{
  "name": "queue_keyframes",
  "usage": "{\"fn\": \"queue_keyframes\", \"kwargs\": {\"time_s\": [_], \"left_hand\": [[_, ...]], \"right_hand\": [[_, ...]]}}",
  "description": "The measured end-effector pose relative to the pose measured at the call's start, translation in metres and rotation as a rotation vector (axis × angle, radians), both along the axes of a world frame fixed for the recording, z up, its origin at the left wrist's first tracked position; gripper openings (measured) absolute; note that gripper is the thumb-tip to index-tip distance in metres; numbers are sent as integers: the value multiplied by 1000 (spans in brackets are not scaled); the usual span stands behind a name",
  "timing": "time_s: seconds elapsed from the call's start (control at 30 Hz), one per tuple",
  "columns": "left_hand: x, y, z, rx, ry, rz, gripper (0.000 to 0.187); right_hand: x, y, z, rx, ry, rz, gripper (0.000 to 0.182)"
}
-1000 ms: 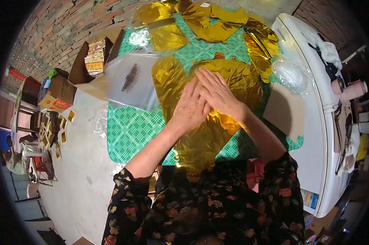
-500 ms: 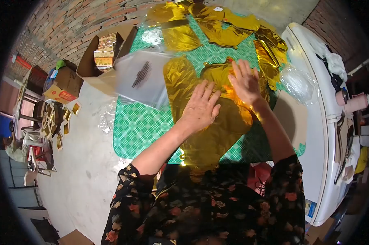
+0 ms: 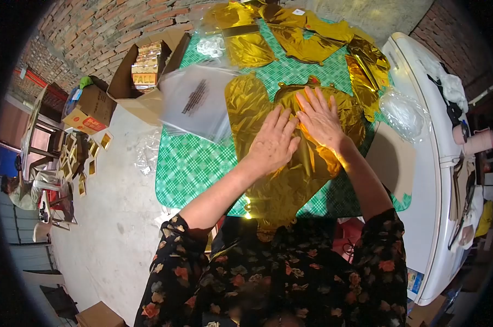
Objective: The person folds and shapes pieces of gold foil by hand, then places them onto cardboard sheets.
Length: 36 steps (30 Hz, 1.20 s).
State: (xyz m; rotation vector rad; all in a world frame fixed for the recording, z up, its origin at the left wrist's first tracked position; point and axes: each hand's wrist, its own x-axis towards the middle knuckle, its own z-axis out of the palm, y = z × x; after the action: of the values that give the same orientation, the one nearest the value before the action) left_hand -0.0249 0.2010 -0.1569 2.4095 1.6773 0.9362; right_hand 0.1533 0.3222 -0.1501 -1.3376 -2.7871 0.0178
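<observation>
A large gold foil balloon (image 3: 257, 103) lies flat on a green checked table (image 3: 189, 169) in front of me. My left hand (image 3: 274, 143) presses palm-down on its middle, fingers spread. My right hand (image 3: 318, 115) lies flat beside it on the balloon's right half, fingers apart, touching the foil. Neither hand grips anything. A fold of foil (image 3: 312, 161) sticks up just below my right hand.
A clear plastic bag (image 3: 194, 103) with black print lies left of the balloon. More gold foil pieces (image 3: 306, 41) cover the far end of the table. An open cardboard box (image 3: 143, 73) stands at the left, a white appliance (image 3: 432, 163) at the right.
My hands were stacked together on the balloon, then spread apart; now the right hand has slid back toward the left hand, both still flat on the foil.
</observation>
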Motion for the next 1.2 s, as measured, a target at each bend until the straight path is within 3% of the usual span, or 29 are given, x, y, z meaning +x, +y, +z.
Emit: {"fn": "queue_keyframes", "kwargs": {"time_s": [0.17, 0.3, 0.53, 0.67, 0.77, 0.9, 1.17, 1.2], "left_hand": [[-1, 3, 23, 96, 31, 59, 51], [2, 23, 37, 158, 0, 52, 50], [19, 70, 8, -170, -159, 78, 60], [20, 84, -32, 174, 243, 128, 67], [27, 76, -17, 74, 70, 147, 68], [27, 72, -6, -226, 119, 171, 71], [32, 66, -2, -173, 295, 218, 69], [32, 66, -1, -176, 291, 218, 69]], "right_hand": [[2, -2, 1, 7, 44, 23, 61], [0, -1, 4, 50, -95, 14, 62], [-3, -5, 10, -31, 20, -17, 68], [-6, -7, 14, -51, 20, -39, 65], [-7, -4, 7, -53, 50, -54, 64], [-3, 2, 3, -64, 20, -43, 63], [73, 46, 2, -32, 20, -280, 72], [87, 61, -15, 64, 46, -274, 71]]}}
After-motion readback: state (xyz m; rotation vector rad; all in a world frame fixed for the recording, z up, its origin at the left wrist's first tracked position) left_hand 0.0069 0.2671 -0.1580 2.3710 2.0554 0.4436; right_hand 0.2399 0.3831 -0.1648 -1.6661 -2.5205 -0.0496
